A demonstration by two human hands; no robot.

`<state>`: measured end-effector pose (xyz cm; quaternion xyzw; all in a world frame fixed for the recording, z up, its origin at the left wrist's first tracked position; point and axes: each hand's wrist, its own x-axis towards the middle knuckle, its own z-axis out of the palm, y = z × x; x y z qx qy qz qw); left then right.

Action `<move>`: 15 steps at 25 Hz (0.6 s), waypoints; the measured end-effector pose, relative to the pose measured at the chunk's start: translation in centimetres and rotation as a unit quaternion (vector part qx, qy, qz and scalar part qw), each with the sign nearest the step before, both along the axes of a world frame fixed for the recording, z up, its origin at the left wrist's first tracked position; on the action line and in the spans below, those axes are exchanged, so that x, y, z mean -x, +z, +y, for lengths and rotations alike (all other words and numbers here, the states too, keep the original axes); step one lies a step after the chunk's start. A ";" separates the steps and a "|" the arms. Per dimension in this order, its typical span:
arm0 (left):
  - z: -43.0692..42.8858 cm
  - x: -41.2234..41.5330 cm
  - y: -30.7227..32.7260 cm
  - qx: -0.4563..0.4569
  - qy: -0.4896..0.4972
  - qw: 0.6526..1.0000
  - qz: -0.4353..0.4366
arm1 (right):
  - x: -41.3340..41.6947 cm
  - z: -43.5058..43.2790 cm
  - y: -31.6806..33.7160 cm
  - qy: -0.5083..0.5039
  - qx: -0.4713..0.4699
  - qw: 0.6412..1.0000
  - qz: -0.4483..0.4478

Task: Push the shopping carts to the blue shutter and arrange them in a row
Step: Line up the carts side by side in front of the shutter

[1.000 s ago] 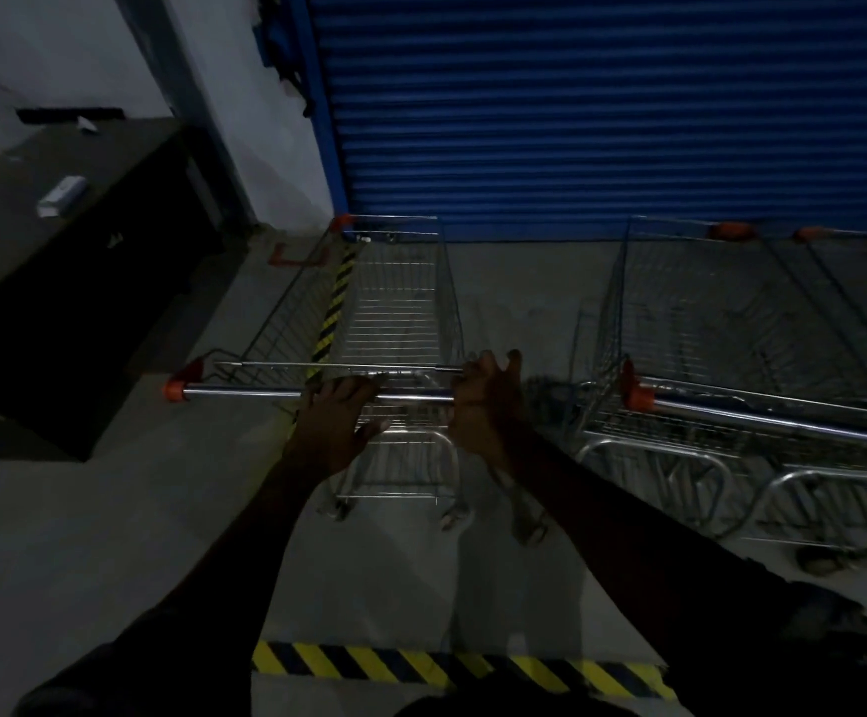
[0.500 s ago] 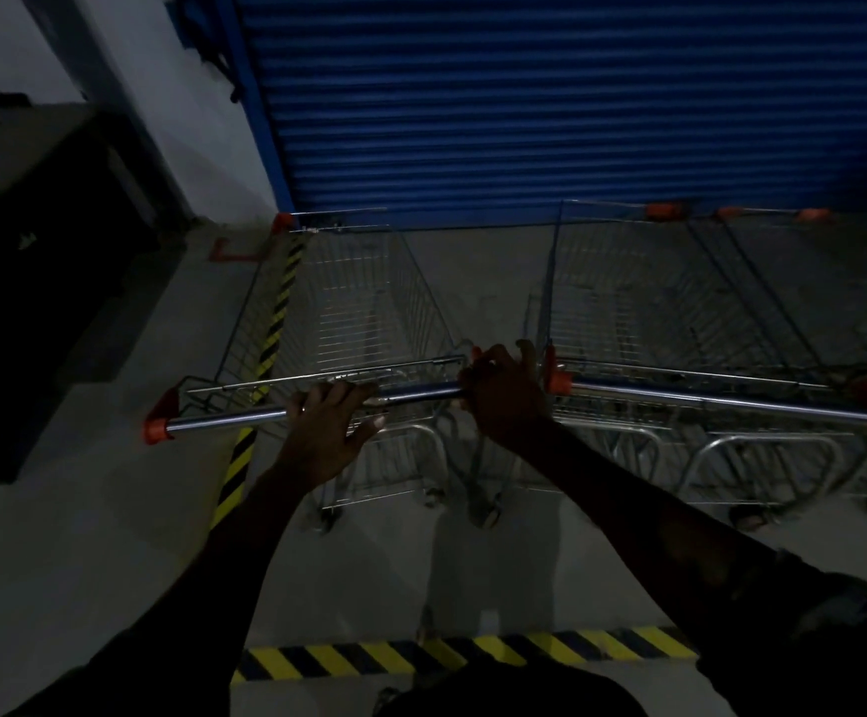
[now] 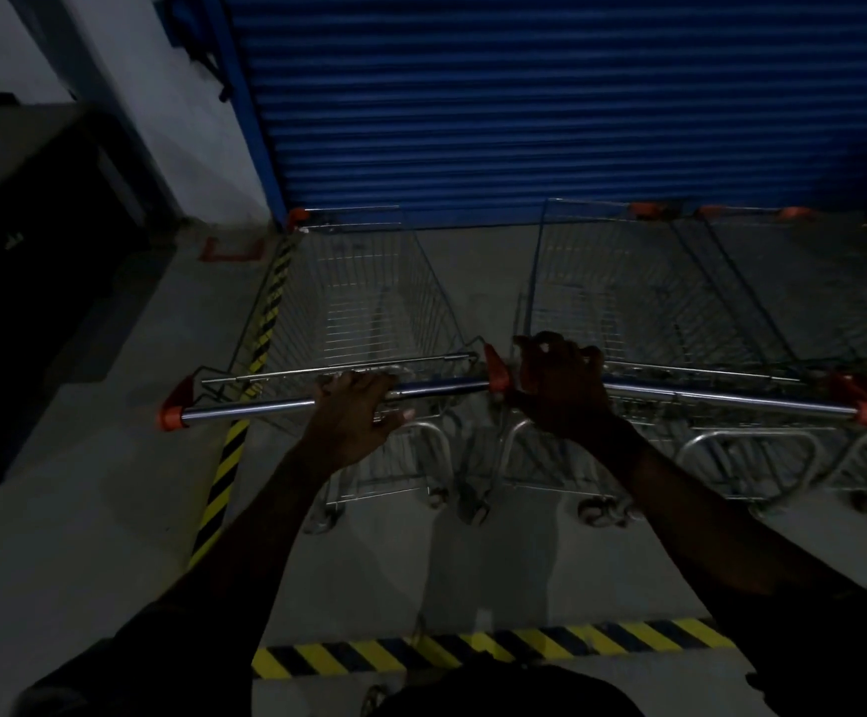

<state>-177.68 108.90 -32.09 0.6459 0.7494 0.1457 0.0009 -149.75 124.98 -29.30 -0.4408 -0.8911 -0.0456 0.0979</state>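
Head view: my cart (image 3: 364, 302) stands nose-first at the blue shutter (image 3: 524, 95), beside the next cart (image 3: 628, 302).
Left hand (image 3: 353, 421): grips my cart's handle.
Right hand (image 3: 560, 390): curls over the next cart's handle end.
Left to do: probably closing their gap.
Room: dim; concrete floor (image 3: 84, 509), hazard tape (image 3: 472, 649) facing the shutter.

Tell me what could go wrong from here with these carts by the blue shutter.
Pinched fingers: the right hand grips the neighbouring cart's handle right beside the orange end cap of the left cart. If the carts close up, the hand may get squeezed.
Bumping: the left cart's front looks close to the blue shutter, so another push from the left hand could knock it.
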 end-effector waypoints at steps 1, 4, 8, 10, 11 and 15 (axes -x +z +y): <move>0.8 -0.9 0.2 0.009 -0.024 1.000 0.001 | -0.7 0.4 -0.1 -0.017 0.031 0.999 -0.033; 3.7 -5.4 1.5 0.012 -0.101 0.995 0.010 | -1.9 0.7 -1.0 -0.025 0.109 0.991 -0.066; 7.1 -9.7 2.4 -0.002 -0.136 0.988 -0.076 | -1.6 0.6 -1.4 -0.035 0.126 0.991 0.019; 8.4 -9.9 1.3 -0.022 -0.117 0.992 -0.047 | -1.4 0.7 -1.5 -0.032 0.134 0.990 0.021; 8.9 -9.4 0.8 -0.008 -0.101 0.995 -0.024 | -1.4 0.8 -1.7 -0.034 0.137 0.990 0.013; 10.8 -9.2 0.5 -0.003 -0.139 0.990 -0.013 | -1.1 1.1 -2.2 -0.051 0.127 0.991 -0.006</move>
